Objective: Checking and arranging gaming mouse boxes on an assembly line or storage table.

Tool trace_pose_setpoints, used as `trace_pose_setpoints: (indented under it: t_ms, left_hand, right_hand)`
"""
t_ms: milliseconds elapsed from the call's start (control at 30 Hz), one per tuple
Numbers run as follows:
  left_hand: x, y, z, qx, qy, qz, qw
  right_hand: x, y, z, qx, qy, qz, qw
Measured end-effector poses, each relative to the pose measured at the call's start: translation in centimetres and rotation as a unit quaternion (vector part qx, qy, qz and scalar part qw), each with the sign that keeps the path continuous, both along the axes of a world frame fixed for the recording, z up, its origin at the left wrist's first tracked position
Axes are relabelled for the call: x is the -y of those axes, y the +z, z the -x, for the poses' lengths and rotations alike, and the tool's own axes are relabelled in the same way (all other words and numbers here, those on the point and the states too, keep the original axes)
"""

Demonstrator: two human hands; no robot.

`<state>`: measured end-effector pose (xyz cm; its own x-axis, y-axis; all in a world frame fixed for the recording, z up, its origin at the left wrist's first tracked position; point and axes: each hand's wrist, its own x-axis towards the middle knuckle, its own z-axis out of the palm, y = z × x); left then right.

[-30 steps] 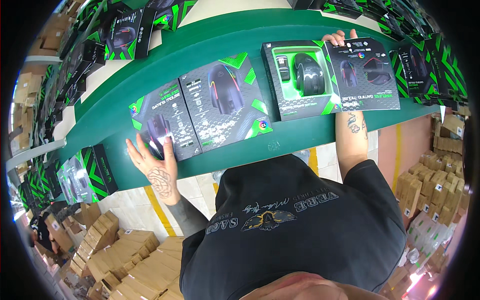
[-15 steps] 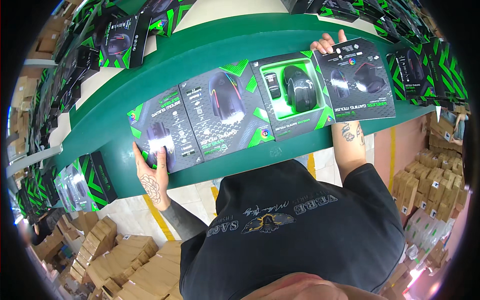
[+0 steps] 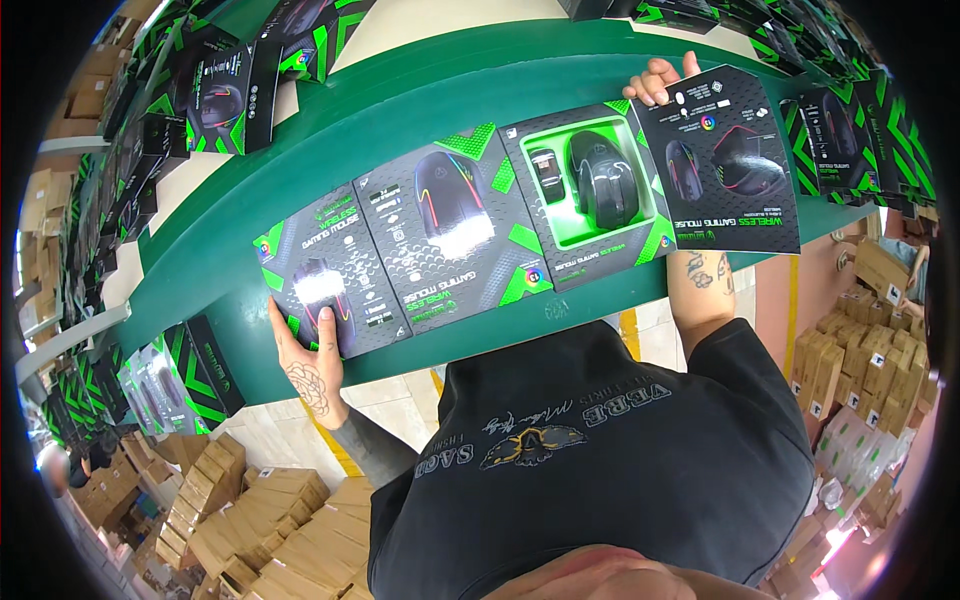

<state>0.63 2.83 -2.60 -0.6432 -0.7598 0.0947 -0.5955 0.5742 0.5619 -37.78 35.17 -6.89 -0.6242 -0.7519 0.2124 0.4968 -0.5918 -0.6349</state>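
An unfolded mouse box [image 3: 455, 300] with black and green panels stretches over the green table. In its window a black computer mouse [image 3: 602, 185] sits in a green-lit tray, beside a small dark part [image 3: 546, 174] I cannot make out. My left hand [image 3: 312, 362] grips the left end panel, its thumb on the face and a finger along the outer edge. From beneath the right panel, my right hand [image 3: 660, 82] reaches to the far edge, fingertips curled against it. The rest of that hand is hidden by the panel.
Closed mouse boxes [image 3: 228, 100] stand along the far left, with more boxes [image 3: 850, 150] at the right and another group [image 3: 180, 378] at the table's near left. Brown cartons [image 3: 270, 525] are piled on the floor behind to the left, and others [image 3: 850, 345] at the right.
The view has tilted slightly, and the box's left end appears a little lower. The right panel shows slightly larger and turned. Both hands keep their places on the box.
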Motion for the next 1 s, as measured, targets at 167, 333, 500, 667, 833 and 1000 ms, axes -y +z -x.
trace_pose_setpoints:
  t_ms: [167, 333, 500, 667, 833, 1000]
  left_hand:
    - [0.1, -0.1, -0.1, -0.005, 0.001, 0.003, 1.000]
    - [0.0, -0.1, -0.2, -0.002, 0.000, 0.010, 1.000]
    - [0.3, -0.4, 0.4, 0.009, -0.007, 0.010, 1.000]
    - [0.3, 0.6, 0.8, 0.005, -0.072, 0.022, 0.997]
    - [0.6, -1.1, 1.2, -0.035, -0.116, 0.265, 0.957]
    - [-4.6, -0.2, 7.2, -0.154, -0.367, 0.131, 0.908]
  right_hand:
    - [0.0, -0.5, -0.1, -0.011, 0.004, 0.031, 0.999]
    - [0.2, -0.4, -0.7, -0.003, -0.003, 0.057, 0.998]
    - [1.2, 0.6, -3.6, -0.314, -0.151, -0.278, 0.895]
    - [1.2, 2.6, -4.9, -0.477, -0.169, -0.495, 0.707]
    - [1.7, 0.1, -5.3, -0.312, -0.165, -0.333, 0.874]
    - [-1.0, 1.7, -7.7, -0.295, -0.156, -0.336, 0.881]
